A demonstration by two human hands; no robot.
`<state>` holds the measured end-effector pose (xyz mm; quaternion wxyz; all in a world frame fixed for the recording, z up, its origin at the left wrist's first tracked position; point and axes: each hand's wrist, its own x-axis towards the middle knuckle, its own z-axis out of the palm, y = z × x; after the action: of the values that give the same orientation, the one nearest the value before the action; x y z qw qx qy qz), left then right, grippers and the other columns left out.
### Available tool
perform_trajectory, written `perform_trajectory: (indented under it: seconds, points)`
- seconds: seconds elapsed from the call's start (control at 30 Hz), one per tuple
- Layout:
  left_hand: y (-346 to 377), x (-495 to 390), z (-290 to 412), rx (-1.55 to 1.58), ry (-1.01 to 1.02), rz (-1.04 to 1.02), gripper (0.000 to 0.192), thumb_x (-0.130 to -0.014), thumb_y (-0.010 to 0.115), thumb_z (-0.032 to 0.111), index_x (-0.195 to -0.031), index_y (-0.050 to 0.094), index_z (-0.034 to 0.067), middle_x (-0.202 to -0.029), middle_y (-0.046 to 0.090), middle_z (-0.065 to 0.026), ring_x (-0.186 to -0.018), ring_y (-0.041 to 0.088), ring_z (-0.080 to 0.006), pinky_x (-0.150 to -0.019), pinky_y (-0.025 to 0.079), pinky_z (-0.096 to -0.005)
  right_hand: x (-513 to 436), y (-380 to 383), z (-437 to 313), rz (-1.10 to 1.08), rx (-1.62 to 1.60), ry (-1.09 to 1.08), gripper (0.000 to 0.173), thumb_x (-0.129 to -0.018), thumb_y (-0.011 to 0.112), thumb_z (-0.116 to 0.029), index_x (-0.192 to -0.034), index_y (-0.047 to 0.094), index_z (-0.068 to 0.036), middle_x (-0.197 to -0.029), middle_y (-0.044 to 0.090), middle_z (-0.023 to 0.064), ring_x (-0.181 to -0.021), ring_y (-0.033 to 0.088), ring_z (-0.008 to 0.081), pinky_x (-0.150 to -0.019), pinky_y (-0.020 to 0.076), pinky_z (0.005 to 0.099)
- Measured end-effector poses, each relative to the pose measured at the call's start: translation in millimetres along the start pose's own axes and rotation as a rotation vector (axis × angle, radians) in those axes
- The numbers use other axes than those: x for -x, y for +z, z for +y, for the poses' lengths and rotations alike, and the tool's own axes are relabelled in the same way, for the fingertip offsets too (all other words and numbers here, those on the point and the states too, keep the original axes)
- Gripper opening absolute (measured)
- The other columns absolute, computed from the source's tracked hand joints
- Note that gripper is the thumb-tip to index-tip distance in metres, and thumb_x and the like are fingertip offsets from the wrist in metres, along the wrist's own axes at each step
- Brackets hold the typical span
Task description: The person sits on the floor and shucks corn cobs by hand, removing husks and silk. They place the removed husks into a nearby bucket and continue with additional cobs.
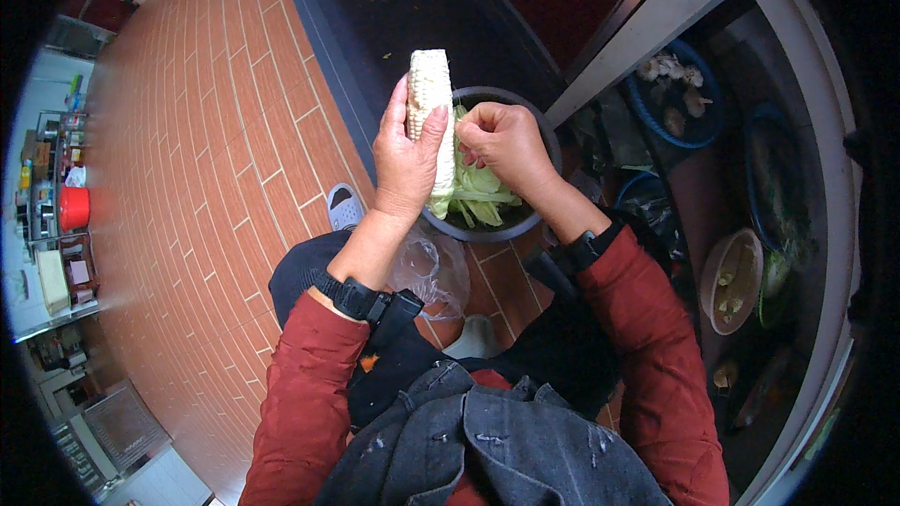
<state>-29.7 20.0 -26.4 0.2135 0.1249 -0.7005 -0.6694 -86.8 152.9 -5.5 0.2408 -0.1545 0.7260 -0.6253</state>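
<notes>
A pale ear of corn [430, 95], its husk off most of its length, stands out of my left hand [408, 154], whose fingers and thumb wrap its sides. Some green husk clings to its lower end. Beside the ear, at its right, my right hand [506, 144] has thumb and forefinger pinched together; a few thin strands show near the fingertips, but whether they are held is too small to tell. Under both hands is a dark round tub [485, 233] with loose green husks [485, 190] in it.
A clear plastic bag [432, 270] lies near my knees, below the tub. On the right, behind a pale metal frame [654, 21], are a blue basket [640, 109] of garlic-like bulbs and a pink bowl [709, 281]. A red bucket [74, 208] stands far left.
</notes>
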Motion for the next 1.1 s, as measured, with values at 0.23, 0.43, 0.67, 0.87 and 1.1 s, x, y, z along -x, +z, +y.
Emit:
perform_trajectory:
  seconds: [0.23, 0.43, 0.67, 0.87, 1.1]
  points:
    - [-0.5, -0.4, 2.8, 0.044, 0.007, 0.022, 0.056, -0.089, 0.065, 0.023, -0.135, 0.042, 0.001, -0.119, 0.058, -0.0136, -0.108, 0.057, -0.0172, -0.091, 0.047, -0.0294, -0.8, -2.2, -1.0, -0.065, -0.025, 0.004, 0.02, -0.089, 0.062, -0.015, -0.077, 0.064, 0.0, -0.066, 0.061, 0.0021, -0.054, 0.056, 0.0078, -0.051, 0.0461, 0.0222]
    - [-1.8, 1.0, 1.5, 0.031, -0.009, 0.025, 0.057, -0.089, 0.066, 0.024, -0.135, 0.043, 0.001, -0.119, 0.058, -0.014, -0.108, 0.057, -0.0185, -0.091, 0.047, -0.0298, -1.8, -2.5, 0.5, -0.071, -0.032, 0.017, 0.018, -0.09, 0.061, -0.014, -0.078, 0.064, 0.001, -0.067, 0.061, 0.002, -0.054, 0.056, 0.008, -0.051, 0.0466, 0.0225]
    - [-0.7, 0.7, -1.1, -0.054, 0.043, 0.021, 0.058, -0.088, 0.067, 0.025, -0.134, 0.043, 0.0, -0.118, 0.058, -0.0146, -0.108, 0.057, -0.0188, -0.091, 0.047, -0.0303, -1.8, -3.1, 1.1, -0.069, 0.019, 0.006, 0.019, -0.09, 0.06, -0.014, -0.078, 0.064, 0.0, -0.067, 0.061, 0.002, -0.055, 0.056, 0.008, -0.052, 0.0468, 0.0228]
    - [-0.4, 0.6, 1.1, 0.053, -0.002, 0.023, 0.056, -0.088, 0.066, 0.024, -0.135, 0.044, 0.001, -0.119, 0.058, -0.0146, -0.108, 0.057, -0.0194, -0.091, 0.047, -0.0303, -1.6, -4.2, -0.2, -0.076, 0.006, 0.002, 0.018, -0.089, 0.061, -0.014, -0.078, 0.063, 0.0, -0.066, 0.061, 0.0018, -0.055, 0.056, 0.0079, -0.051, 0.0464, 0.0227]
    - [-1.5, 1.4, -2.5, -0.01, 0.004, 0.014, 0.058, -0.088, 0.067, 0.026, -0.135, 0.043, 0.002, -0.119, 0.058, -0.0148, -0.11, 0.057, -0.0207, -0.092, 0.046, -0.0304, -2.8, -6.1, -2.3, -0.109, 0.032, 0.012, 0.018, -0.088, 0.062, -0.014, -0.077, 0.063, 0.0, -0.065, 0.061, 0.0014, -0.055, 0.056, 0.008, -0.051, 0.0458, 0.0231]
